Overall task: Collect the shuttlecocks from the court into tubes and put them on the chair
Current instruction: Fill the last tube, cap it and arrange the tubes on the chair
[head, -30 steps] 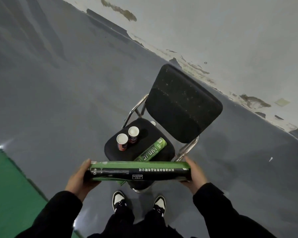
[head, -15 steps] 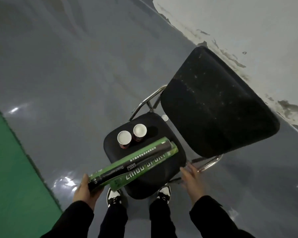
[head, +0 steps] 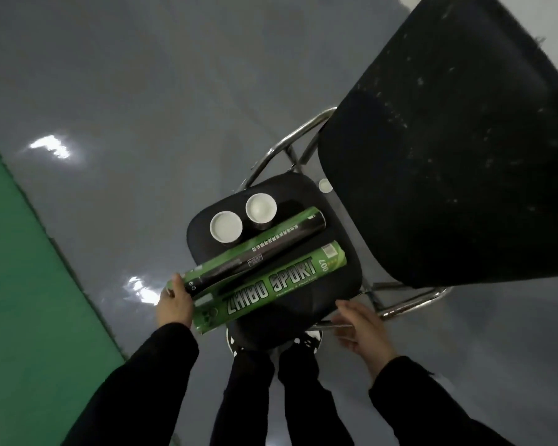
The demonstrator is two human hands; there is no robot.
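A black chair (head: 332,284) with a chrome frame stands just in front of me. Two shuttlecock tubes lie side by side across its seat. The nearer green tube (head: 271,284) reads ZHIBO SPORT. The farther green-and-black tube (head: 255,255) lies against it, and my left hand (head: 174,300) grips its near-left end, which sticks out past the seat edge. My right hand (head: 364,329) hovers with relaxed fingers beside the seat's right front corner and holds nothing. No loose shuttlecocks are in view.
Two paper cups (head: 226,227) (head: 261,208) stand at the seat's far left. A small white cap (head: 325,185) lies by the backrest (head: 448,149). Grey floor (head: 126,91) surrounds the chair, green court mat (head: 29,284) lies to the left. My shoes (head: 306,344) are under the seat.
I have leaned closer over the chair. The green-and-black tube has come down onto the seat beside the ZHIBO SPORT tube, still held at its left end. My right hand stays off it.
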